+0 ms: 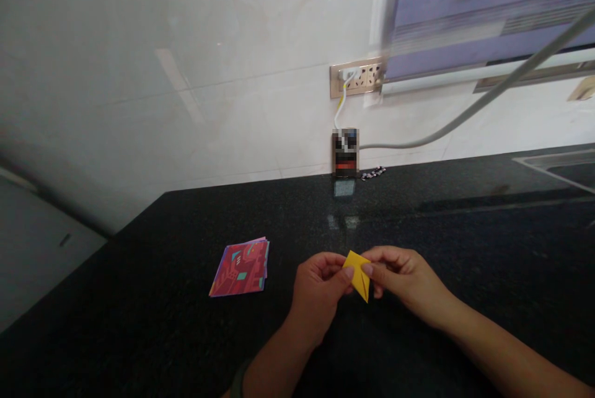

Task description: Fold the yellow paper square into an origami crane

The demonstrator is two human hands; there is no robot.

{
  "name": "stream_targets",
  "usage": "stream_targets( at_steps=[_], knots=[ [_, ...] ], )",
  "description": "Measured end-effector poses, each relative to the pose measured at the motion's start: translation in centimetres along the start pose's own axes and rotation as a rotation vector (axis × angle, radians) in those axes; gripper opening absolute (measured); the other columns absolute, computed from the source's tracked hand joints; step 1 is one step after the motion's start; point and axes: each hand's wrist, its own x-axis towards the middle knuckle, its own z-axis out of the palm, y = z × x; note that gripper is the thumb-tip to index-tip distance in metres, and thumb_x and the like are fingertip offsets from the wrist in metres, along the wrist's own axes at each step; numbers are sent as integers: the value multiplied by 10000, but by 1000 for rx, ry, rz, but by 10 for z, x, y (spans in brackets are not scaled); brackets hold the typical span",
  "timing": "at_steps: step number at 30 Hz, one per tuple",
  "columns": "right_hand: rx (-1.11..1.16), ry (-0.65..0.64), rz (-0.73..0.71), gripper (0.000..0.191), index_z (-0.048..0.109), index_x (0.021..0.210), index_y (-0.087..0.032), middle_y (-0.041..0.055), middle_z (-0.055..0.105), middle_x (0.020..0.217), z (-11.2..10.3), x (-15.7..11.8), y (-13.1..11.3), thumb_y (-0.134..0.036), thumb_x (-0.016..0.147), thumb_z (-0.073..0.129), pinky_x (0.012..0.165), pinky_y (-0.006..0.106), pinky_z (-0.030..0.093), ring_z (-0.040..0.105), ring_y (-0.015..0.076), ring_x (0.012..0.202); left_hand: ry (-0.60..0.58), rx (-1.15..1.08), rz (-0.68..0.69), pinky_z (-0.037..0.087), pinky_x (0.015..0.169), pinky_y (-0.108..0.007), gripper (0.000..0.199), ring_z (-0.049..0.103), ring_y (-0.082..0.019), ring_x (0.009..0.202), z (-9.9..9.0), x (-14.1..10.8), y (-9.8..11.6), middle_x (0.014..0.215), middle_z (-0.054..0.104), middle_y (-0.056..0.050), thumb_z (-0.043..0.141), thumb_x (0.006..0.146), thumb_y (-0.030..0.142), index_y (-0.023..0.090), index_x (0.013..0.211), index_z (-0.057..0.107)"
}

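My left hand (318, 292) and right hand (411, 280) pinch the folded yellow paper (357, 274) above the black counter (186, 336), right of the card stack (239, 269); uneven thumb pressure could skew its creases.

Glossy pale wall (232, 75) with faint joints; bright reflections near its top. Gold socket panel (356, 79), white plug inserted. Purple panel (441, 13), upper right. Below, dark speckled counter (186, 218); metal-edged recess (567, 168), far right.
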Motion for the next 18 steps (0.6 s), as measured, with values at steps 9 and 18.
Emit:
stream_targets(
  at_steps=[9, 18],
  knots=[
    [5, 27, -6, 221, 596, 824, -147, -20, 564, 567, 1, 1, 2, -333, 706, 612, 408, 190, 399, 478, 64, 413, 1, 41, 32, 425, 517, -205, 106, 540, -94, 502, 1, -1, 1, 585, 624, -10, 643, 634, 209, 132, 697, 605],
    [16, 44, -34, 123, 607, 731, -153, -11, 577, 586, 2, -1, 4, -274, 707, 605, 386, 177, 388, 469, 56, 407, 8, 5, 52, 399, 483, -192, 49, 500, -76, 466, 2, -2, 2, 525, 583, 24, 645, 605, 145, 144, 630, 602]
  ],
)
